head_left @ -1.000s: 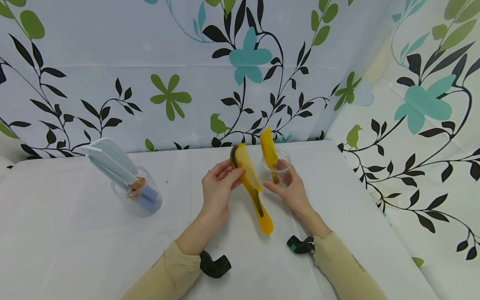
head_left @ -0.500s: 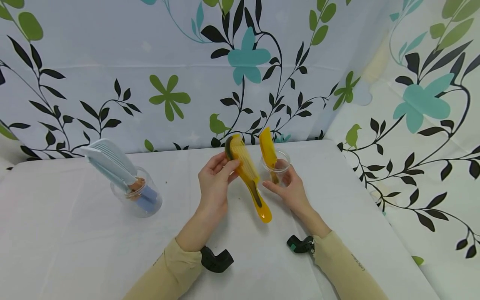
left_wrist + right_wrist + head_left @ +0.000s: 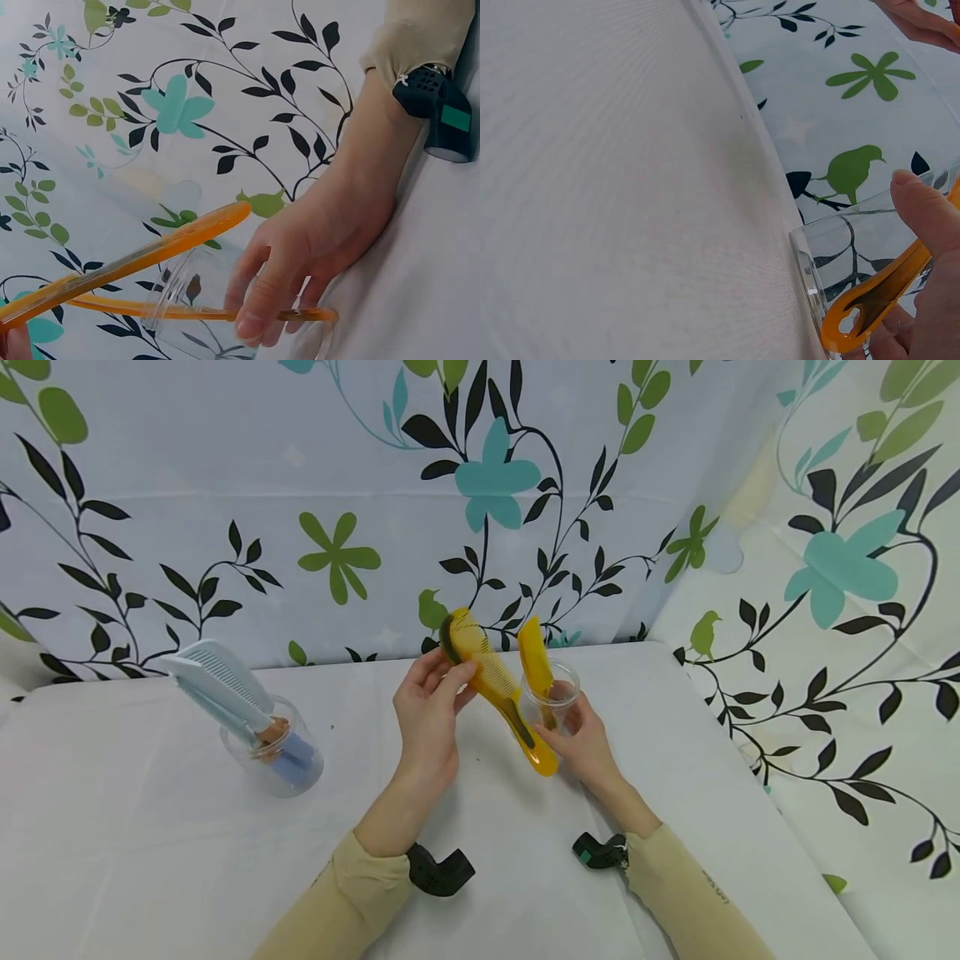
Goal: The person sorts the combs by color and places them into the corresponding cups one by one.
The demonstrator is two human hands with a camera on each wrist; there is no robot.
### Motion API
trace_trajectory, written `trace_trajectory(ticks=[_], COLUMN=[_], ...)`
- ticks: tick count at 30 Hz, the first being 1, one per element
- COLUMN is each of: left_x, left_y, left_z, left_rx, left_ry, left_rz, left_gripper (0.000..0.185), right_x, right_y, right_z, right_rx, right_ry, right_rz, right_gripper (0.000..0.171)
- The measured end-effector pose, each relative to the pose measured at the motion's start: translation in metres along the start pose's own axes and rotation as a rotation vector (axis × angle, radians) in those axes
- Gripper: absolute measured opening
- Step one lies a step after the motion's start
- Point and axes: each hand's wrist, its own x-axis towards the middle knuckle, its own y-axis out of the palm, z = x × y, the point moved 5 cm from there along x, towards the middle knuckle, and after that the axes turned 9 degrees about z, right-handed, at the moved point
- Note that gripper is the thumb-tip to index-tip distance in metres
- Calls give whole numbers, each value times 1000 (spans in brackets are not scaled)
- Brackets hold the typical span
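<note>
In the head view my left hand (image 3: 427, 718) pinches a yellow comb (image 3: 495, 681) with a dark stripe by its toothed end. The comb's handle slants down to the right, in front of the clear jar that my right hand (image 3: 585, 747) grips. Inside this clear jar (image 3: 847, 232) stands a second yellow comb (image 3: 534, 656), handle down, its toothed part above the rim. From the left wrist view, the right hand's thumb and fingers curl round the jar, and the held comb (image 3: 150, 255) tilts above it. Only a fingertip of the left hand shows there.
On the left of the white table (image 3: 187, 860) stands another clear jar (image 3: 311, 768). It holds light blue combs (image 3: 225, 681) and something brown at its mouth. A patterned cloth (image 3: 247, 460) hangs behind the table and along the right side.
My left hand has lifted the comb and moved slightly left and away. The comb's handle end has risen and swung right, towards the jar. My right hand and its jar stay almost still.
</note>
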Motion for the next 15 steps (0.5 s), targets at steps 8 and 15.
trace_trajectory(ticks=[8,15], left_x=[-5,-7], left_y=[4,10], left_z=[-12,-19], left_rx=[-27,-37], left_ry=[141,246], left_rz=[1,20], left_gripper=[32,30], right_x=[0,0], right_y=[1,1], right_z=[2,-1], right_rx=[-22,-6], right_ry=[17,43], right_rz=[3,16], right_gripper=[73,72])
